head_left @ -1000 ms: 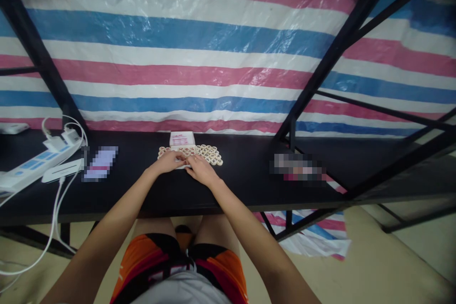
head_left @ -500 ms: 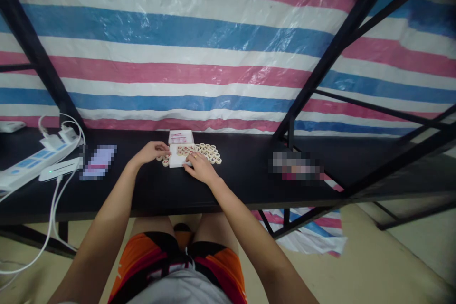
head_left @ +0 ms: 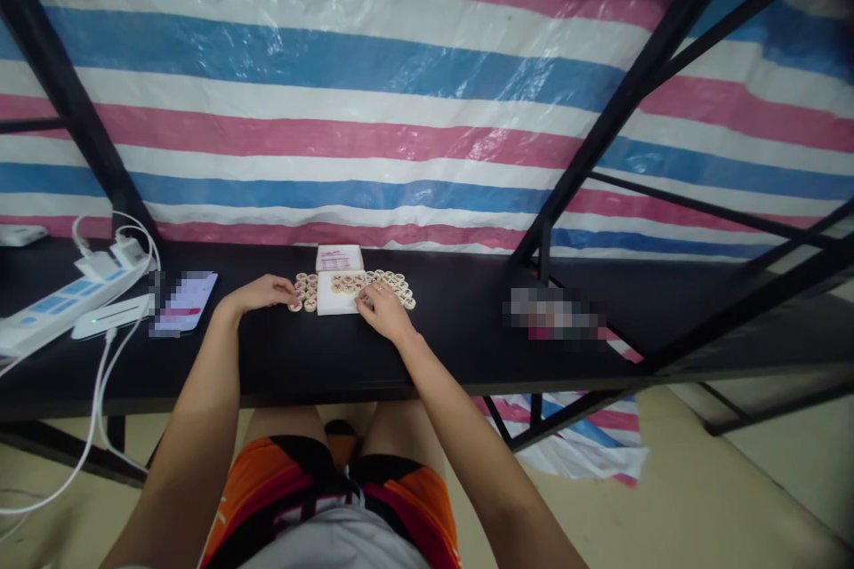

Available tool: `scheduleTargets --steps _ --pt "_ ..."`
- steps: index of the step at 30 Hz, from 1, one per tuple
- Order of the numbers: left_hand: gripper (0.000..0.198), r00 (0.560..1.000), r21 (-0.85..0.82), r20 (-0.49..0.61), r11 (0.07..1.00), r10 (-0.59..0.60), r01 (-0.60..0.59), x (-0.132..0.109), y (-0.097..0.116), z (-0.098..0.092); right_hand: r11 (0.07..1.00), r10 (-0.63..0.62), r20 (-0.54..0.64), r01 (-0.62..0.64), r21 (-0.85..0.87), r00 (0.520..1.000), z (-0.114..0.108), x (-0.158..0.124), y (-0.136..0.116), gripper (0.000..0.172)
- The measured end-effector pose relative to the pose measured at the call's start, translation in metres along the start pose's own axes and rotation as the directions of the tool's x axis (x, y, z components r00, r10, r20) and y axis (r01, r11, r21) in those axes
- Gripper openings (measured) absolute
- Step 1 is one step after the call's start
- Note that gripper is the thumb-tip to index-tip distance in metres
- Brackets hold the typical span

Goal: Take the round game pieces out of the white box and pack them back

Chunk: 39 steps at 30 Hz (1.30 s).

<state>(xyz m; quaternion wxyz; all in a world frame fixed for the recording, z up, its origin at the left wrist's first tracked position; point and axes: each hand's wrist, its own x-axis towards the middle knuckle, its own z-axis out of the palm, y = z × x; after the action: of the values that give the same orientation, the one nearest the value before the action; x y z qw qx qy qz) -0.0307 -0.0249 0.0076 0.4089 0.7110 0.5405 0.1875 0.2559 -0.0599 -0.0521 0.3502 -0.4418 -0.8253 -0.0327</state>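
Note:
A white box (head_left: 329, 300) lies on the black table, with several round pieces with red marks (head_left: 347, 284) inside along its far part. Left of the box is a cluster of round pieces (head_left: 310, 292). My left hand (head_left: 270, 292) has its fingertips closed on a round piece at the lower left of this cluster. More pieces with dark marks (head_left: 406, 293) sit right of the box. My right hand (head_left: 385, 309) rests over the box's right edge, fingers bent together; what they hold, if anything, is hidden.
Behind the box lies a white lid with red print (head_left: 339, 259). On the left are a phone (head_left: 189, 302), a power strip (head_left: 73, 307) and white cables. A blurred item (head_left: 553, 313) lies to the right. Black frame posts flank the table.
My left hand has moved left from the box's edge to the outer side of the left cluster. My right hand has shifted slightly right, uncovering more of the box.

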Motion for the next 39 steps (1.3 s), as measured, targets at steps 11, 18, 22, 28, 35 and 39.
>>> scheduleTargets --steps 11,18,22,28,35,39 --pt "0.031 0.998 0.080 -0.045 0.996 0.042 -0.038 0.009 -0.011 0.005 0.998 0.061 -0.013 -0.061 0.014 0.998 -0.005 0.001 0.002 0.017" --pt "0.036 0.994 0.126 -0.080 0.990 0.071 -0.061 0.017 -0.023 0.006 0.998 0.035 0.005 -0.035 -0.046 0.999 -0.009 0.001 -0.001 0.017" --pt "0.037 0.991 0.161 -0.108 0.985 0.084 -0.066 0.015 -0.021 0.005 0.992 -0.033 0.099 0.045 -0.122 0.995 -0.008 0.001 -0.009 0.022" --pt "0.041 0.953 0.219 -0.234 0.966 0.191 -0.140 0.010 -0.002 0.015 0.975 -0.020 0.178 0.058 -0.216 0.984 -0.007 0.001 -0.011 0.033" --pt "0.027 0.831 0.443 -0.134 0.783 0.540 -0.438 0.018 0.031 0.076 0.976 -0.072 0.159 0.102 -0.190 0.985 -0.004 0.000 -0.016 0.023" --pt "0.026 0.773 0.519 0.009 0.658 0.634 -0.545 0.020 0.036 0.094 0.970 -0.033 0.142 0.066 -0.234 0.989 -0.008 0.001 -0.017 0.019"
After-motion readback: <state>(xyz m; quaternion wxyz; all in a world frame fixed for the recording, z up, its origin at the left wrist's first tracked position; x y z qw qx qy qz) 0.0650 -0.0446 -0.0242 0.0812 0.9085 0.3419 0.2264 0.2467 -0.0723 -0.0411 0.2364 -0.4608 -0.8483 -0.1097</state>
